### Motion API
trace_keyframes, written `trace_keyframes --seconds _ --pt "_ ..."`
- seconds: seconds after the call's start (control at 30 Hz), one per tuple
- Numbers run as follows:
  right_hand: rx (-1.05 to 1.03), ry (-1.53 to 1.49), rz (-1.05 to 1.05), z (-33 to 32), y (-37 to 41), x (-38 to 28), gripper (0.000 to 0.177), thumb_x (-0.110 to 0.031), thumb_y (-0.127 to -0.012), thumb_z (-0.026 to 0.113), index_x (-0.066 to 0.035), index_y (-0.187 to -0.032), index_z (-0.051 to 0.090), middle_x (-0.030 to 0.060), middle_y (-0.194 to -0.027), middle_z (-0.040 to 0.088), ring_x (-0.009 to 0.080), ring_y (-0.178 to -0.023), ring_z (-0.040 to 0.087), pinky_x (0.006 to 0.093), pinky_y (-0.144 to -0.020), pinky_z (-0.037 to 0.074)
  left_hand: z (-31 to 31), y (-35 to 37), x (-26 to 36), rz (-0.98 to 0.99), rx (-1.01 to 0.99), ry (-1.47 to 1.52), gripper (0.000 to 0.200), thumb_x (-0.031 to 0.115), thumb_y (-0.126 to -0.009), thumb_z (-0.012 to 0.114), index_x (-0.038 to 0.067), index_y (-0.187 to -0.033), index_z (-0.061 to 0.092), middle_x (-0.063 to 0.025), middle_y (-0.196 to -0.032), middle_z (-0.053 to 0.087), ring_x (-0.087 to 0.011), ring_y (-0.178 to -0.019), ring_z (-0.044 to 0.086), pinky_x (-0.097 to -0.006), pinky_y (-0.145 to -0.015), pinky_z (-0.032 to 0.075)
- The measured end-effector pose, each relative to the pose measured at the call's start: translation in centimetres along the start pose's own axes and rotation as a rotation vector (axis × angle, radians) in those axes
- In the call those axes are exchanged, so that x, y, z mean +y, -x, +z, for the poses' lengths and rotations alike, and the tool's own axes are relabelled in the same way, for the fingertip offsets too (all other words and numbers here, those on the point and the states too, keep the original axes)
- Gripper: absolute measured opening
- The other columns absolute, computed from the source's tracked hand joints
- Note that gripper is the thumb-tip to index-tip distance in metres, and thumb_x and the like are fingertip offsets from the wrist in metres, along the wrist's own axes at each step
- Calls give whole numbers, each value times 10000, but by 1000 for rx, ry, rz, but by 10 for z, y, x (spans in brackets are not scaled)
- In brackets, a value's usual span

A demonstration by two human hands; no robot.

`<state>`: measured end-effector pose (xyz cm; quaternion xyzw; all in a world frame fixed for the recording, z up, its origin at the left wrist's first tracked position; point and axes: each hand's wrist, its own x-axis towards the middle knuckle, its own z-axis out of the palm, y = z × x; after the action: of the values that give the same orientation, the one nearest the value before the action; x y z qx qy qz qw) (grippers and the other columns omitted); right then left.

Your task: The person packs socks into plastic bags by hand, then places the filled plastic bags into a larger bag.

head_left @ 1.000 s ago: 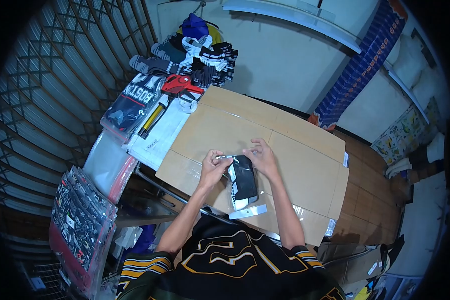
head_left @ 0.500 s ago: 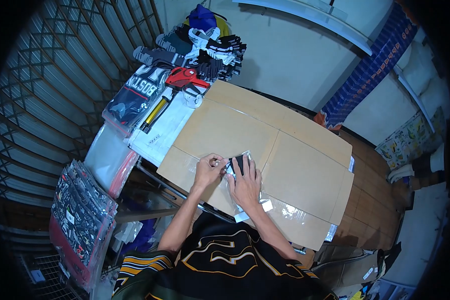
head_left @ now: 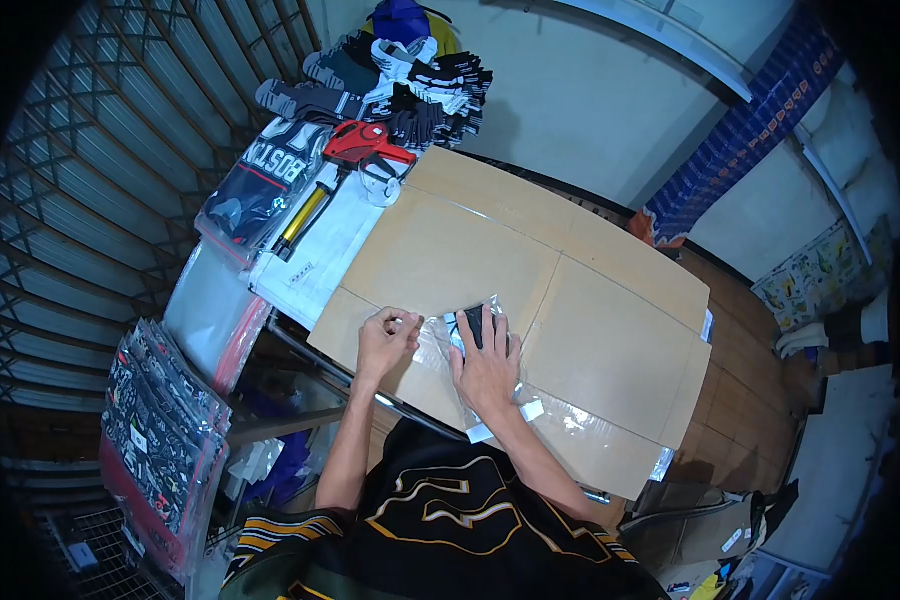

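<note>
Near the front edge of the cardboard, my left hand (head_left: 387,342) is closed in a pinch, thumb against fingertips. What it holds is too small to make out; shiny clear plastic lies just to its right. My right hand (head_left: 488,372) lies flat with fingers spread, pressing on a folded black item (head_left: 477,322) in a clear plastic bag (head_left: 435,350). The fingers cover much of the black item. Below the right wrist, a white strip (head_left: 480,434) shows by the plastic. Brown cardboard (head_left: 610,330) lies under both hands.
At the back left are a red tagging-type tool (head_left: 358,146), a yellow-and-black tube (head_left: 303,220), a bagged dark BOSTON garment (head_left: 260,190) and a pile of socks (head_left: 425,95). Packaged dark goods (head_left: 155,430) hang at left. A metal lattice (head_left: 100,150) runs along the left.
My left hand has moved left, away from the black item and my right hand, still pinched. My right hand stays almost in place on the bag. The view has shifted slightly.
</note>
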<state>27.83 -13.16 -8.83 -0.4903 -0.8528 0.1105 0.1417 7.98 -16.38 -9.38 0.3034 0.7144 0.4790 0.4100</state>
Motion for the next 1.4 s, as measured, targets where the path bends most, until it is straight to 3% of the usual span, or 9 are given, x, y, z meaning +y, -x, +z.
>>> trace_keyframes --seconds 0.77,0.87,0.93,1.17,1.4 --pt "-37 31 26 2 -2 -2 616 -397 -966 601 -227 -1541 462 183 -1627 323 393 -1483 302 649 -1127 273 -4 9 -4 20 37 -18 257 172 -975 698 -45 -1112 681 -101 -879 735 -147 -706 714 -255 -610 576" --pt "-45 37 28 2 -2 -3 620 -400 -963 604 -230 -1542 460 180 -1628 320 390 -1484 299 652 -1127 273 -1 9 -6 115 55 -39 229 134 -961 694 -56 -1090 688 -102 -881 738 -136 -723 704 -258 -619 580" --pt "-37 38 34 4 -2 -3 623 -400 -960 607 -235 -1542 459 176 -1630 319 387 -1486 295 654 -1129 272 0 10 -6 118 69 -52 204 121 -930 705 -42 -1054 707 -78 -816 745 -118 -677 702 -249 -580 523" --pt "-41 40 36 4 -1 -3 628 -399 -958 609 -240 -1546 452 170 -1632 318 383 -1489 294 656 -1132 269 4 12 -1 154 62 -58 199 137 -941 714 -39 -1034 708 -67 -776 735 -105 -690 700 -254 -598 518" --pt "-33 21 36 3 -1 -3 635 -391 -951 618 -241 -1545 451 169 -1626 328 383 -1488 301 651 -1141 255 15 10 12 286 52 -155 210 130 -939 717 -47 -1053 705 -115 -885 752 -148 -832 724 -290 -726 564"
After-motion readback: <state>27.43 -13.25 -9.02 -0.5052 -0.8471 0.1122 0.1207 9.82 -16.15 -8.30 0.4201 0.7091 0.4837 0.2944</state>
